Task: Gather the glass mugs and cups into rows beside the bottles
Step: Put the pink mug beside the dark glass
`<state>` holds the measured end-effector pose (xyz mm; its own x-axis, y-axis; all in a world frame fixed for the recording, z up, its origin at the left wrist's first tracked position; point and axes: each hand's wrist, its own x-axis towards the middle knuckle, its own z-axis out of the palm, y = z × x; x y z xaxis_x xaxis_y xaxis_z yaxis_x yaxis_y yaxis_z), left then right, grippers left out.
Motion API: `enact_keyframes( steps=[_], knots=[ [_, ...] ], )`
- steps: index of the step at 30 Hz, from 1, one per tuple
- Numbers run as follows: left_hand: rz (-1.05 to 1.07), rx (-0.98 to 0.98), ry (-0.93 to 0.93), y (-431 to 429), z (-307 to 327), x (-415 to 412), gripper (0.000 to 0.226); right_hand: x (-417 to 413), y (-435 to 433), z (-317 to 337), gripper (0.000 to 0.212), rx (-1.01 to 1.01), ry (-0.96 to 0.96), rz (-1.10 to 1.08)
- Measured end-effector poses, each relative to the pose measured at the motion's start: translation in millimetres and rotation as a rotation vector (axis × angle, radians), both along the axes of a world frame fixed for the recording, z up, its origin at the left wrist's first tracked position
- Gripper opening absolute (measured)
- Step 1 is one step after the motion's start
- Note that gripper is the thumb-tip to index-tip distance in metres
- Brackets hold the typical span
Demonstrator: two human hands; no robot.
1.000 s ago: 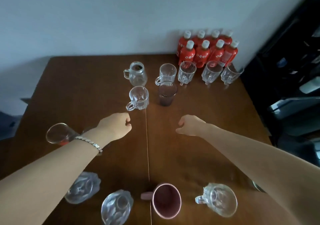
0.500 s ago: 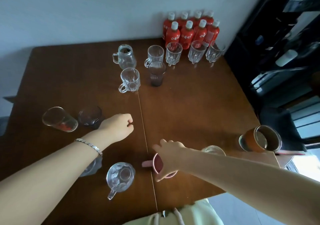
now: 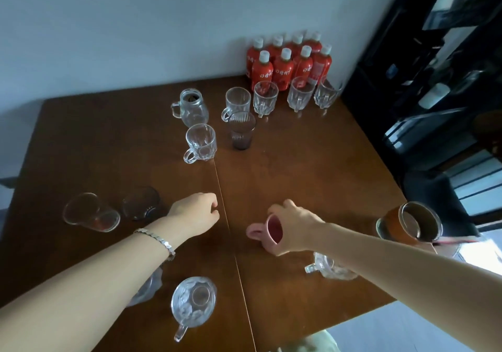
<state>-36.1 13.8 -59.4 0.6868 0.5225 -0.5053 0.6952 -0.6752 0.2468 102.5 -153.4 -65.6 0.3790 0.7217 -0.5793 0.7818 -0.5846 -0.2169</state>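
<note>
The right hand (image 3: pixel 294 225) had its grip closed around a pink ceramic mug (image 3: pixel 271 231), with the fingers curled over the rim and the far side. The mug was tipped, so its dark inside showed, and its round handle stuck out to the left. It was on the near half of the brown wooden tabletop (image 3: pixel 312 167), well apart from the bottles. I could not tell if its bottom touched the wood. The left hand (image 3: pixel 194 214) was to the left of the mug and apart from it. Its grip was curled shut on nothing, and a silver chain bracelet (image 3: pixel 157 239) was on the wrist. In the far corner stood a bunch of red plastic bottles with white caps (image 3: pixel 288 63), close to the wall. Right in front of them was a row of four clear glass mugs (image 3: pixel 265 97), all upright. A dark ribbed glass cup (image 3: pixel 241 131) stood just in front of the leftmost one. Left of it was a clear glass mug with a bumpy base (image 3: pixel 200 142), and behind that a round jar-shaped glass mug (image 3: pixel 191 106). On the left side a tall clear glass cup (image 3: pixel 91 213) stood near a short dark glass (image 3: pixel 141 202). Close to the near edge was a clear cut-glass mug (image 3: pixel 194 301). Another small glass mug (image 3: pixel 328 266) peeked out from under the right arm. A brown cup (image 3: pixel 410 222) sat at the right edge.
</note>
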Motion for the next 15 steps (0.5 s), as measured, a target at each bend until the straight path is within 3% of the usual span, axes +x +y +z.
enact_keyframes(
  steps=[8,15],
  knots=[
    [0.110,0.035,-0.037,4,5,75,0.031,144,68,29,0.081,0.075,-0.163,-0.176],
    [0.296,0.009,-0.020,1,-6,133,0.030,224,132,15,0.078,0.146,-0.181,-0.074]
  ],
)
